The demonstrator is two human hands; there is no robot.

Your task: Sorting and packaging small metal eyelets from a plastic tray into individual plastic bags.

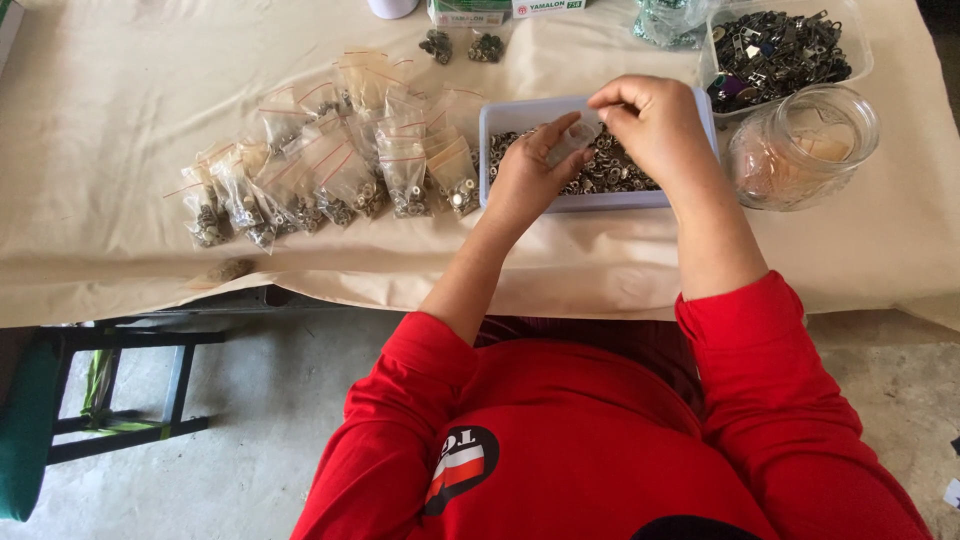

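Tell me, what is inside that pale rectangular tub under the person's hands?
The tub holds a heap of small metal fasteners, silvery and dark. Both hands, the left hand and the right hand, hold a small clear bag and cover the middle.

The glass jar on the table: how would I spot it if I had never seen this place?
Start at the cloth-covered table and go to its right end. Just right of the pale blue tray of small metal parts, beside the person's right hand, stands the glass jar. It is the only round, see-through container; its neighbours are rectangular plastic tubs.
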